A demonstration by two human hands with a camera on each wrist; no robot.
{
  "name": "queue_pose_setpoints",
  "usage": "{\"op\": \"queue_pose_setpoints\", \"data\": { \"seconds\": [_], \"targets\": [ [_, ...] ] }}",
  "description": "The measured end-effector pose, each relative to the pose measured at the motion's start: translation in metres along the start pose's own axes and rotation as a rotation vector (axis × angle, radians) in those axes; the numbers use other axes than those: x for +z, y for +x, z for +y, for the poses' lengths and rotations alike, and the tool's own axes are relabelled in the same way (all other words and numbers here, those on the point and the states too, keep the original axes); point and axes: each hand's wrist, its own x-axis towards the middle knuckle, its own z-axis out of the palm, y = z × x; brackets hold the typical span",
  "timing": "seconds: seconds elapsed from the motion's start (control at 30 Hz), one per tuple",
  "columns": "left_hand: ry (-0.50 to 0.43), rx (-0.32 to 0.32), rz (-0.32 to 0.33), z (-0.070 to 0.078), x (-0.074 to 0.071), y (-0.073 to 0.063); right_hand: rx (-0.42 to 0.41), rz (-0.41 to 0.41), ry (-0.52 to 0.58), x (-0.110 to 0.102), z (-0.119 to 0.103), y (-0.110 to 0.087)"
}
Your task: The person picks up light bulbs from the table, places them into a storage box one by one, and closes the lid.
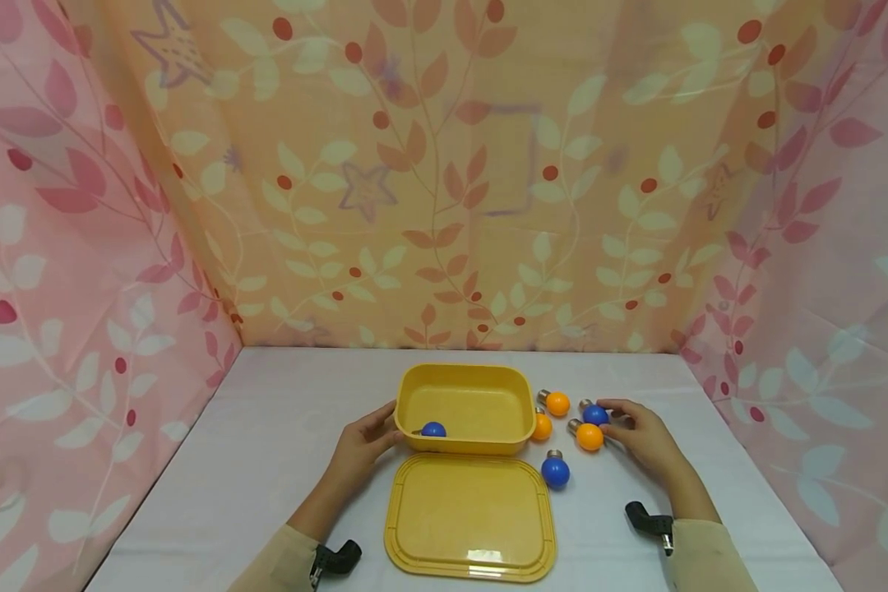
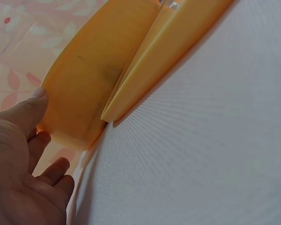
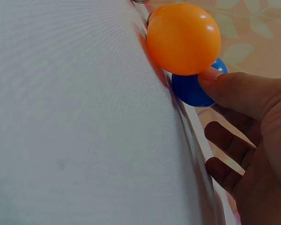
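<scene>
A yellow plastic box stands without its lid, and a blue light bulb lies inside it. My left hand touches the box's left side with thumb and forefinger; in the left wrist view the thumb rests at the box wall and the other fingers bend loosely. To the right of the box, my right hand pinches another blue light bulb between thumb and forefinger. An orange light bulb partly covers that blue one in the right wrist view.
The yellow lid lies flat in front of the box. Two more orange bulbs lie by the box's right side, one against its wall. A third blue bulb sits beside the lid's far right corner. Patterned cloth walls enclose the white table.
</scene>
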Motion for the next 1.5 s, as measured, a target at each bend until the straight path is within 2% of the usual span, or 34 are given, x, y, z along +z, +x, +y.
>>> {"op": "queue_pose_setpoints", "data": {
  "seconds": [0.37, 0.7, 0.87, 1.1, 1.23, 1.5],
  "targets": [
    [-0.008, -0.005, -0.004, 0.001, -0.001, 0.0, -0.013, 0.021, -0.002, -0.005, -0.005, -0.002],
    [-0.018, -0.001, -0.013, 0.001, 0.0, 0.0, 0.028, 0.063, 0.039, -0.014, -0.009, -0.009],
    [-0.01, -0.011, -0.017, 0.002, 0.001, -0.001, -0.022, 0.094, 0.034, -0.017, -0.013, -0.009],
    [-0.004, 0.007, -0.001, 0.003, 0.0, 0.0, -0.161, 0.119, -0.004, -0.019, -0.024, -0.003],
    [-0.003, 0.017, -0.015, 0.003, 0.001, 0.001, -0.171, 0.118, -0.005, -0.019, -0.032, -0.003],
    [-0.002, -0.007, -0.008, 0.003, -0.001, -0.001, -0.184, 0.048, -0.007, -0.022, -0.06, 0.002]
  ]
}}
